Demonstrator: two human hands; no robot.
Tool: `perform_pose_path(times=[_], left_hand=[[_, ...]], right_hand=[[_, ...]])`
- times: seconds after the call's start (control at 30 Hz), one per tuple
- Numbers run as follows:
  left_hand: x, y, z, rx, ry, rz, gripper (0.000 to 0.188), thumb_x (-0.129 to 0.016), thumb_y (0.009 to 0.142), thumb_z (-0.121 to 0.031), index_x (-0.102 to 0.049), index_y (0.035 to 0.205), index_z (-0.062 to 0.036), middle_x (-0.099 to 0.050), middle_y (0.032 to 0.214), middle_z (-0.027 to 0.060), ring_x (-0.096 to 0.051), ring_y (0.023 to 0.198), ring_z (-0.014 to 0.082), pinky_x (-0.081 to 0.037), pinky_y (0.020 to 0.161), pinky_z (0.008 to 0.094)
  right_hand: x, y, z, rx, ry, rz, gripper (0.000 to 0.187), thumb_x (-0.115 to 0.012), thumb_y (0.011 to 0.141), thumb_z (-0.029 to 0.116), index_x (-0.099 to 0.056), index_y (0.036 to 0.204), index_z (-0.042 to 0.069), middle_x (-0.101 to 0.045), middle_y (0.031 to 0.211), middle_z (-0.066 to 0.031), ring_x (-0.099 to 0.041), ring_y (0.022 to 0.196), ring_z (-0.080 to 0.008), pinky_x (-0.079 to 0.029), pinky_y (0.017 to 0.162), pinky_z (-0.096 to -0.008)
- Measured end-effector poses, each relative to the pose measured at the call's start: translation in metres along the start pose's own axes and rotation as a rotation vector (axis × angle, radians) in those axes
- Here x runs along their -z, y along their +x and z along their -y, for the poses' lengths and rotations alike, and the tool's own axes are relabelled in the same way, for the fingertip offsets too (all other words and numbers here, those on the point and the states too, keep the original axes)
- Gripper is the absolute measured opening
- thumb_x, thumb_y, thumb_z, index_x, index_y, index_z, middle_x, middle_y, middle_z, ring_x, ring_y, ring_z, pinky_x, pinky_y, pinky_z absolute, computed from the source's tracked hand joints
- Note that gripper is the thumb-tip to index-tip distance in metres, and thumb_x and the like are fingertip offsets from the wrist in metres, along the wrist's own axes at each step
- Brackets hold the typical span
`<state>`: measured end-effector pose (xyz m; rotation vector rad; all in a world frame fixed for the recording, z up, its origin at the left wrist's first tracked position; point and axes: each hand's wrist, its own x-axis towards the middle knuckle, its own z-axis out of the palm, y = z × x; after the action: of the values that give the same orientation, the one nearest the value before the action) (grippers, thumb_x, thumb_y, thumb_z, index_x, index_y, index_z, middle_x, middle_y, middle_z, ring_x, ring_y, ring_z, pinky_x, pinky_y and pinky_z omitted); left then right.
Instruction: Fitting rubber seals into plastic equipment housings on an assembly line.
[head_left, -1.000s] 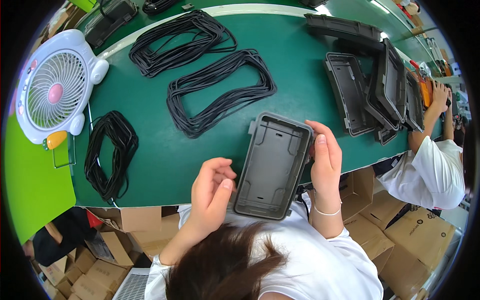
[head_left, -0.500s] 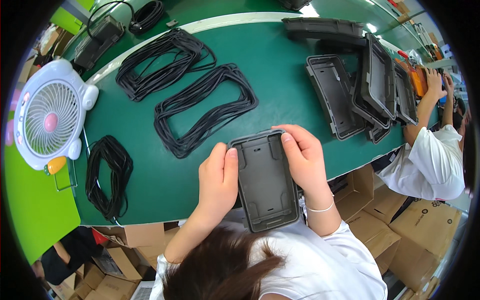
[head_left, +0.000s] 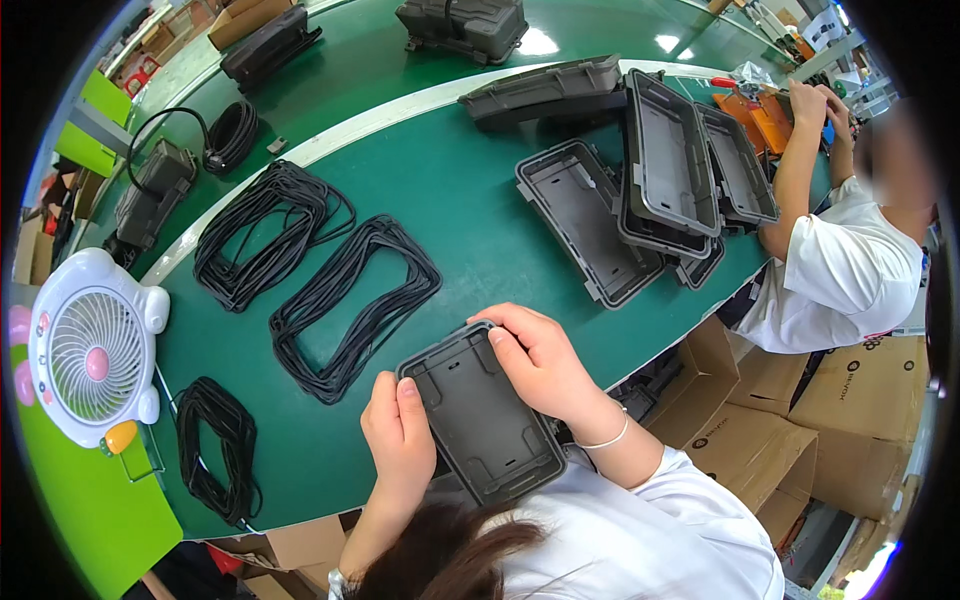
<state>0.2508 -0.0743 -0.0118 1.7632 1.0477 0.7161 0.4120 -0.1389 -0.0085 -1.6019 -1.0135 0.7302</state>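
A dark grey rectangular plastic box shell [head_left: 485, 420] is held over the near edge of the green table, its hollow inside facing up toward me. My left hand [head_left: 398, 428] grips its left rim, thumb on top. Opposite, my right hand [head_left: 540, 362] is closed around the upper right corner, with its thumb over the rim. Beyond the hands lies a flat coil of black cable [head_left: 352, 305], and a second cable coil [head_left: 245, 240] is farther left. To the right, an open grey box shell [head_left: 590, 220] leans at the edge of a pile of similar shells [head_left: 675, 150].
A white fan [head_left: 97, 355] stands at the left beside a smaller black cable coil [head_left: 215, 450]. Closed dark cases [head_left: 465, 25] sit across the white strip [head_left: 400, 108]. At the right a co-worker [head_left: 825, 240] handles something near orange parts. Cardboard boxes [head_left: 750, 450] stand below the table.
The view has turned, so the table's contents sit lower and more of the far side shows. Both hands keep hold of the box shell, which appears more slanted.
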Motion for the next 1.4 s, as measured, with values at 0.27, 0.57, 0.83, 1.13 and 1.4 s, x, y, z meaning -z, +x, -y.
perform_pose_path(times=[0.27,0.57,0.83,1.13,1.4], left_hand=[[0.0,0.004,0.011,0.044,-0.133,-0.037,0.024,-0.044,0.093,-0.012,-0.037,0.072,-0.002,-0.033,0.058,0.0039,-0.03,0.056,0.0094,-0.028,0.048,0.0286],[0.002,0.009,-0.002,-0.014,-0.006,-0.005,0.017,-0.046,0.092,-0.012,-0.042,0.08,-0.0004,-0.039,0.058,0.0062,-0.035,0.053,0.0129,-0.03,0.048,0.0301],[0.012,-0.002,-0.002,-0.069,0.17,0.151,0.032,-0.049,0.091,-0.011,-0.038,0.063,0.0009,-0.04,0.052,0.0173,-0.039,0.044,0.0327,-0.03,0.044,0.0396],[0.009,0.005,-0.004,-0.034,0.121,0.194,0.035,-0.048,0.091,-0.015,-0.039,0.062,0.0012,-0.041,0.053,0.0182,-0.04,0.046,0.0359,-0.03,0.046,0.0417],[0.011,0.011,0.0,-0.008,0.127,0.171,0.034,-0.045,0.092,-0.014,-0.038,0.062,0.0021,-0.04,0.052,0.0189,-0.038,0.044,0.0336,-0.029,0.045,0.0403]], right_hand=[[-0.003,0.004,-0.008,-0.051,0.098,0.006,0.019,-0.046,0.09,0.006,-0.057,0.102,-0.003,-0.061,0.089,-0.0138,-0.058,0.079,-0.0224,-0.046,0.073,-0.0286],[-0.004,0.006,0.002,0.011,-0.074,-0.053,0.021,-0.045,0.091,0.007,-0.058,0.104,-0.003,-0.061,0.091,-0.0144,-0.058,0.08,-0.0214,-0.046,0.073,-0.0291],[0.002,-0.006,0.007,-0.118,-0.147,0.075,0.032,-0.045,0.091,0.008,-0.046,0.121,-0.001,-0.06,0.092,-0.0136,-0.056,0.081,-0.0196,-0.045,0.075,-0.0285],[0.007,-0.002,0.004,-0.168,0.108,0.031,0.03,-0.04,0.095,0.011,-0.046,0.122,-0.001,-0.06,0.1,-0.0125,-0.056,0.091,-0.0166,-0.044,0.082,-0.0279],[-0.004,0.01,-0.004,-0.054,0.0,-0.003,0.033,-0.044,0.092,0.015,-0.044,0.121,0.0,-0.059,0.087,-0.025,-0.058,0.08,-0.0416,-0.047,0.069,-0.0416]])
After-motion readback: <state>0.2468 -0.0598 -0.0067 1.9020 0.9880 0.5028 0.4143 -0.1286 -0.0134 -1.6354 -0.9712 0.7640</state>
